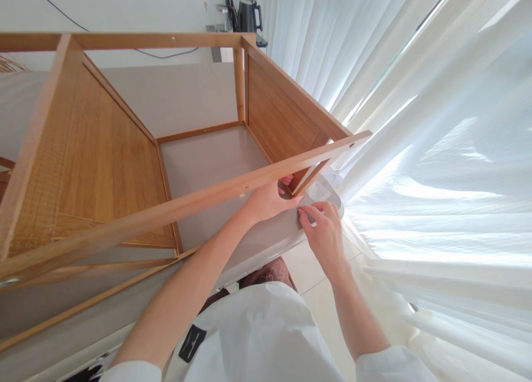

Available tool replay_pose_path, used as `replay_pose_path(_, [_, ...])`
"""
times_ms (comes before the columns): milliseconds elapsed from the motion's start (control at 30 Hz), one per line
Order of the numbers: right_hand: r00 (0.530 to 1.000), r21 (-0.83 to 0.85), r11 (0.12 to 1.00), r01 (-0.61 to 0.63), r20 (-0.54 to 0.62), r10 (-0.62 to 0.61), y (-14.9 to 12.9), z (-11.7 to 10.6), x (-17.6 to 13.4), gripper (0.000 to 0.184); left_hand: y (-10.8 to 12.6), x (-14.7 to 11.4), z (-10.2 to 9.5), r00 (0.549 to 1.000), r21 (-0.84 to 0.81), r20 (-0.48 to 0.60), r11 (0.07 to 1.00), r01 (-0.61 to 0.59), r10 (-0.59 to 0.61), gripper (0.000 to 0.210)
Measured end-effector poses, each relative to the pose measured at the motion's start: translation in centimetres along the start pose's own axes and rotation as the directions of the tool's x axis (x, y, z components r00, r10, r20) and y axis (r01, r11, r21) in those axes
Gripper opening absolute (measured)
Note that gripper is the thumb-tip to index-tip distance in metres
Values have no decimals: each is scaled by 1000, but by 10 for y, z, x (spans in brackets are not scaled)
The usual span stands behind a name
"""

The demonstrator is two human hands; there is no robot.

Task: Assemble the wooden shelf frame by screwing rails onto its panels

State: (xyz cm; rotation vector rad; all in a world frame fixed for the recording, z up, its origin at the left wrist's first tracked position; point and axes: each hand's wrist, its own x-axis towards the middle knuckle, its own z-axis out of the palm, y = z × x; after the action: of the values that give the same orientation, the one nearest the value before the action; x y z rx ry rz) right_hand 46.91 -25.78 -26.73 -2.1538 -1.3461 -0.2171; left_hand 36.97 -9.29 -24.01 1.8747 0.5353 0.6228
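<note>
A wooden furniture frame (286,107) with slatless brown side panels lies over a grey padded surface. My left hand (268,200) reaches under its long front rail (208,192) and is closed round the lower corner of the frame, thumb stretched toward the right, some fingertips showing behind. Close beside that thumb, my right hand (326,229) pinches a small dark piece (298,208) between thumb and fingertips, at the corner's end. The piece looks like a screw or thin pin; it is too small to be sure.
A second wooden panel (108,154) stands at the left within the frame. The long rail slants across above my left forearm, its right end jutting out. White curtains (436,149) hang at the right. A black kettle (248,15) stands at the back.
</note>
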Motion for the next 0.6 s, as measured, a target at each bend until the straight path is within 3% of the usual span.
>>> replay_pose_path(133, [999,70,996,-51,-3,51,-6,-14,-6,23,-3,-2,0,1000,29,-5,999,-29,29,44])
replay_pose_path(267, [968,268,930,-251,43,248,-20,-30,-9,23,-1,-9,-2,991,197,-102,978,-69,91,57])
replay_pose_path(333, [936,345,871,-351,115,332,-25,-31,-8,26,4,-17,-3,961,326,-209,939,-107,182,54])
replay_pose_path(400, [904,370,825,-427,172,391,-27,-28,-6,30,9,-28,-3,917,434,-236,879,-197,322,40])
replay_pose_path(500, [864,382,774,-504,213,457,-26,-18,-3,33,12,-46,1,853,546,-40,727,-417,520,15])
replay_pose_path(567, [839,419,729,-541,216,498,-24,-14,-1,35,11,-55,5,836,631,106,613,-476,539,14])
replay_pose_path(600, [826,447,699,-558,218,519,-23,-13,0,36,10,-58,8,848,667,155,579,-469,507,16])
